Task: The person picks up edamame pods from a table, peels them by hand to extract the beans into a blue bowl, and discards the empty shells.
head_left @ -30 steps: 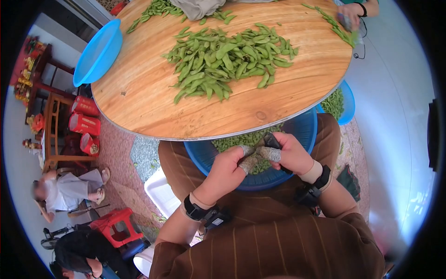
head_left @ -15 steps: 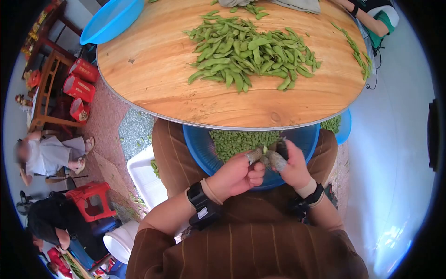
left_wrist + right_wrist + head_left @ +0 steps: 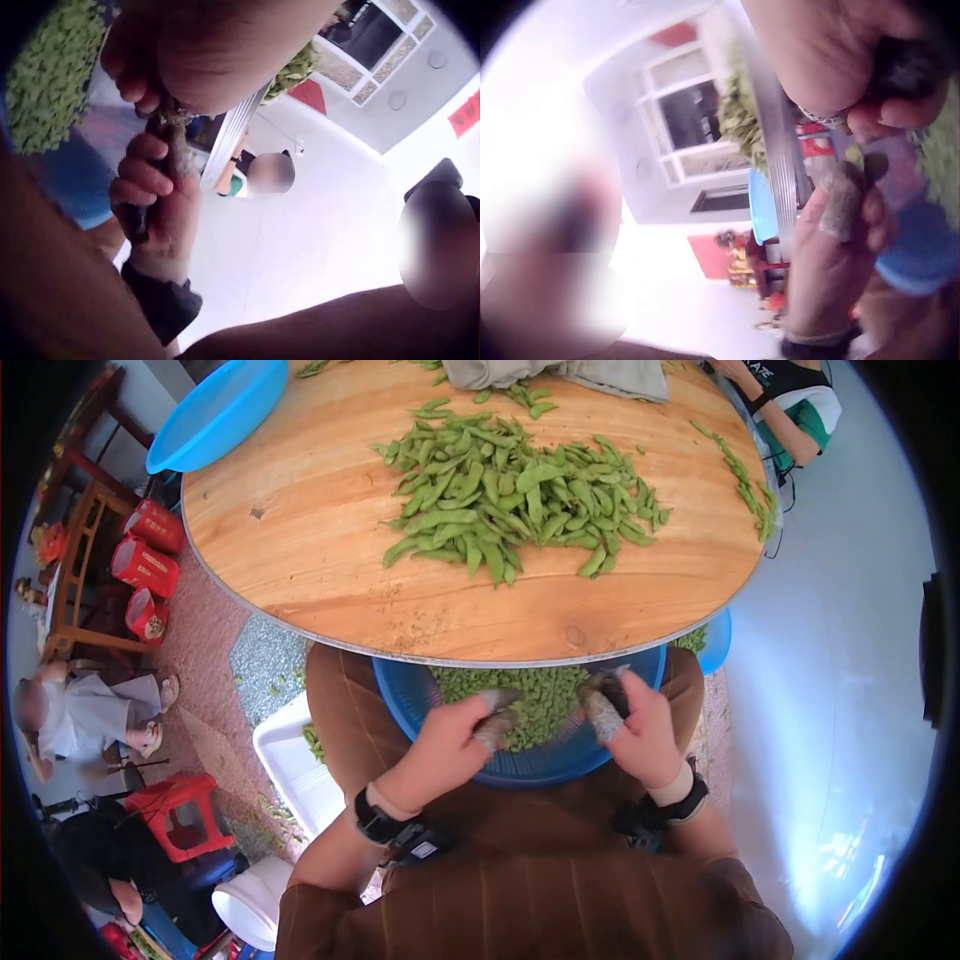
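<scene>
My left hand (image 3: 440, 750) is over the blue basin (image 3: 394, 705) on my lap. Grey wrapping covers its thumb and finger, and in the right wrist view they pinch a small green soybean pod (image 3: 854, 157). To its right, my right hand (image 3: 640, 735), also wrapped at the thumb, curls its fingers round a dark-handled tool (image 3: 907, 67); the tool's kind is hidden. The hands are apart in the head view. Shelled green soybeans (image 3: 540, 695) fill the basin bottom between them.
A wooden round table (image 3: 330, 560) reaches over the basin, bearing a pile of soybean pods (image 3: 520, 490), a grey cloth (image 3: 610, 375) and a light-blue basin (image 3: 215, 420). A white tub (image 3: 290, 750) stands left of my leg. Another person (image 3: 795, 430) sits at the far right.
The hands were close together over the basin and have now moved apart, left hand to the left. The head view has shifted, so table and pods appear displaced.
</scene>
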Action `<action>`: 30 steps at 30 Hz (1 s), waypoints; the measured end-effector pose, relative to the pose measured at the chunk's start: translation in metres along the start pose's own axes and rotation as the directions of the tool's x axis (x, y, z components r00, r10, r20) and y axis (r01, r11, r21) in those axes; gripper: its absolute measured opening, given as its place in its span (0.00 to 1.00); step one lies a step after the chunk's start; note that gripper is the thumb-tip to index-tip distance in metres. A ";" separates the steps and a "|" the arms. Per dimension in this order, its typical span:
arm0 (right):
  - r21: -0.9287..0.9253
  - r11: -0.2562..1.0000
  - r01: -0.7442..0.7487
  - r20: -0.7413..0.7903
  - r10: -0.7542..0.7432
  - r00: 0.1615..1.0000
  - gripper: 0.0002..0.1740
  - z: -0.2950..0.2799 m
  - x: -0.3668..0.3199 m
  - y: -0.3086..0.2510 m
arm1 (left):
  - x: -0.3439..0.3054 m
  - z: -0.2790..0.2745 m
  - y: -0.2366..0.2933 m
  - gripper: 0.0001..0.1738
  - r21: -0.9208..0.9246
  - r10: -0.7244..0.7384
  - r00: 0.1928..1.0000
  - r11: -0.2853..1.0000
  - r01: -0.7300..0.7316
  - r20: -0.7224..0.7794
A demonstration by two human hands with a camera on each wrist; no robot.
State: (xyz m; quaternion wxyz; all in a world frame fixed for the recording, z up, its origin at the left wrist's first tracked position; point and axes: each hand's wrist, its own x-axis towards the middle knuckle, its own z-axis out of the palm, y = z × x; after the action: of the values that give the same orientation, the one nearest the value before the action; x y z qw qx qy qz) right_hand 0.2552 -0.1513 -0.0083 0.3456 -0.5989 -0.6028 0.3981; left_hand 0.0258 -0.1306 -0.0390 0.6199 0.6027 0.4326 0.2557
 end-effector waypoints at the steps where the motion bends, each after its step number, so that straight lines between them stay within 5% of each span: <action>1: -0.004 0.997 0.075 -0.069 -0.075 0.995 0.13 -0.004 0.006 -0.004 | -0.004 -0.008 -0.008 0.20 0.004 -0.003 1.000 1.000 0.003 -0.003; 4: -0.347 0.918 0.193 -0.185 -0.269 0.945 0.11 -0.020 0.037 -0.029 | -0.027 -0.030 -0.008 0.19 -0.099 -0.041 0.987 0.995 0.026 -0.158; 8: -0.505 0.856 0.110 -0.295 -0.290 0.910 0.11 -0.024 0.079 -0.039 | -0.072 -0.071 -0.035 0.19 0.351 0.130 0.853 0.934 0.066 -0.506; 10: -0.585 0.804 0.103 -0.321 -0.347 0.881 0.12 -0.024 0.098 -0.027 | -0.101 -0.091 -0.034 0.20 0.574 0.062 0.821 0.744 0.341 -0.568; 13: -0.491 0.869 0.061 -0.310 -0.239 0.920 0.13 -0.029 0.104 -0.027 | -0.124 -0.096 -0.050 0.21 0.704 0.236 0.687 0.451 0.549 -0.687; 18: -0.241 0.968 0.074 -0.342 -0.156 0.926 0.13 -0.033 0.095 -0.019 | -0.115 -0.090 -0.035 0.21 0.545 0.103 0.677 0.685 0.483 -0.729; 23: -0.191 0.971 0.140 -0.447 -0.214 0.868 0.13 -0.040 0.086 -0.016 | -0.052 -0.049 0.023 0.16 0.615 0.285 0.810 0.780 0.114 -0.512; 24: -0.192 0.971 0.143 -0.448 -0.216 0.868 0.13 -0.039 0.080 -0.022 | -0.038 -0.036 0.032 0.14 0.519 0.336 0.804 0.854 -0.040 -0.490; 25: -0.144 0.977 0.158 -0.363 -0.201 0.910 0.13 -0.036 0.070 -0.033 | -0.025 -0.031 0.032 0.13 0.568 0.479 0.804 0.792 -0.223 -0.351; 26: -0.095 0.981 0.167 -0.273 -0.187 0.944 0.13 -0.034 0.057 -0.044 | -0.018 -0.020 0.041 0.11 0.326 0.364 0.881 0.908 -0.262 -0.303; 28: -0.114 0.965 0.237 -0.017 -0.240 0.971 0.12 -0.033 0.034 -0.058 | -0.003 -0.007 0.046 0.14 -0.177 0.142 0.990 0.974 -0.142 -0.011; 30: -0.166 0.910 0.380 0.143 -0.359 0.922 0.12 -0.027 0.024 -0.059 | 0.010 -0.006 0.046 0.20 -0.416 -0.120 0.912 0.861 0.292 0.392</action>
State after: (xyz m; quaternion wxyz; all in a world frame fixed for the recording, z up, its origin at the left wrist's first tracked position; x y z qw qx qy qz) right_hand 0.2518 -0.1232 0.0554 0.3223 -0.4815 -0.7585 0.2981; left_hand 0.0353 -0.1122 0.0040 0.8376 0.4210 0.3032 0.1710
